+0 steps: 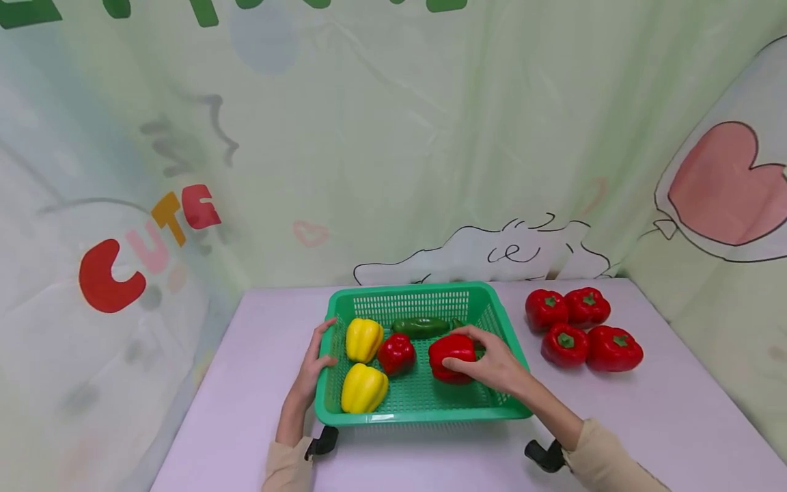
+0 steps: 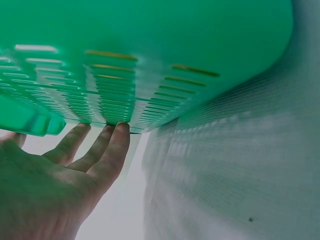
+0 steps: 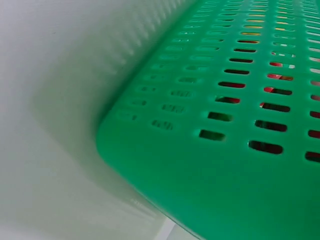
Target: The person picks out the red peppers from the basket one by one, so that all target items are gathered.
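Observation:
A green plastic basket (image 1: 424, 415) with slotted walls stands on the table. My left hand (image 1: 312, 365) holds its left side, with thumb and a finger over the rim; in the left wrist view other fingers (image 2: 111, 155) reach against the slotted wall. Inside the basket at the right, my right hand (image 1: 492, 362) grips a red bell pepper (image 1: 447, 357), thumb in front and fingers behind. Left of it lie another red bell pepper (image 1: 396, 353) and two yellow bell peppers (image 1: 364, 340). A long green pepper (image 1: 421, 327) is along the back, with more green partly hidden behind the right hand.
Several red bell peppers (image 1: 589, 306) sit grouped on the table to the basket's right. The pale table (image 1: 258, 383) ends at a printed curtain (image 1: 344, 171) behind. Through the slotted basket wall (image 3: 210, 165) in the right wrist view, red and yellow show.

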Demonstrator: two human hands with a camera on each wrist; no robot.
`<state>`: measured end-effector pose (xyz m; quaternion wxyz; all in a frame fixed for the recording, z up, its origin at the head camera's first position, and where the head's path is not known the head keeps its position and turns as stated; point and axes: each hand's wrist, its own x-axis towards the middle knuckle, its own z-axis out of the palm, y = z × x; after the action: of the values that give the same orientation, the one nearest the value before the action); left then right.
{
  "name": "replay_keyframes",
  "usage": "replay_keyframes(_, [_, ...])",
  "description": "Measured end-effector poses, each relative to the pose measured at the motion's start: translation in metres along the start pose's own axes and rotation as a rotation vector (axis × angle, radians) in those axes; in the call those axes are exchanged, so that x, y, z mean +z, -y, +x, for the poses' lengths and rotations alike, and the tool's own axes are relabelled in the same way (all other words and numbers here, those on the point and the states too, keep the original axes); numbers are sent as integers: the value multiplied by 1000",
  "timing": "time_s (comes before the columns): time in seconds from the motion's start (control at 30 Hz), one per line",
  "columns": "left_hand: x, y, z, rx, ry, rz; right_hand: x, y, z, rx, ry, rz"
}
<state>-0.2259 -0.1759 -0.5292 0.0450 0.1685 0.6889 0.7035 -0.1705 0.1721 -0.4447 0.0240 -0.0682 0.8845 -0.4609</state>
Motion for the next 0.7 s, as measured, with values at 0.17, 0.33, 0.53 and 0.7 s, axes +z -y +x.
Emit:
replay_keyframes(0.17, [-1, -2, 8, 6, 3, -3, -1, -3, 3, -5, 6, 0])
replay_keyframes(0.33, [1, -2, 7, -19, 1, 0, 0, -6, 0, 41, 16, -26])
replay_keyframes(0.53, [1, -1, 6, -18, -4, -3, -2, -11, 1, -3, 64, -24])
replay_keyframes(0.7, [-4, -2, -3, -24, 1, 16, 1, -13, 0, -57, 102, -20])
